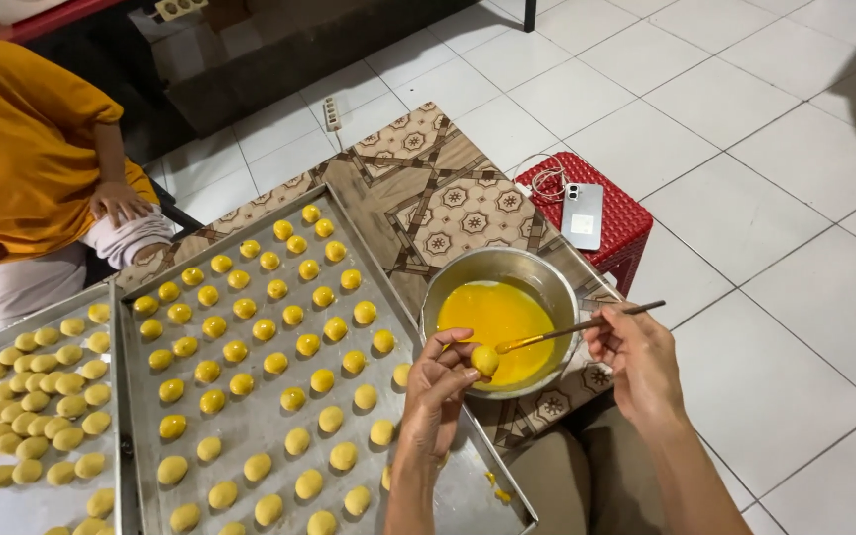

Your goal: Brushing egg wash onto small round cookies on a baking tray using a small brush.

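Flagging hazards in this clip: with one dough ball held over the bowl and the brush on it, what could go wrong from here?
1. The small yellow dough ball, pinched by the left hand fingers over the round metal bowl of yellow egg wash, might slip in.
2. The thin wooden-handled brush in the right hand could drip wash onto the large metal baking tray; spots already lie near its corner.

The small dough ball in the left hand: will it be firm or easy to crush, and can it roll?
The dough ball probably dents easily: the left hand pinches it only with fingertips. Its rounded shape suggests it could roll on the metal tray. Once wet from the brush and yellow wash in the bowl, it may be slippery.
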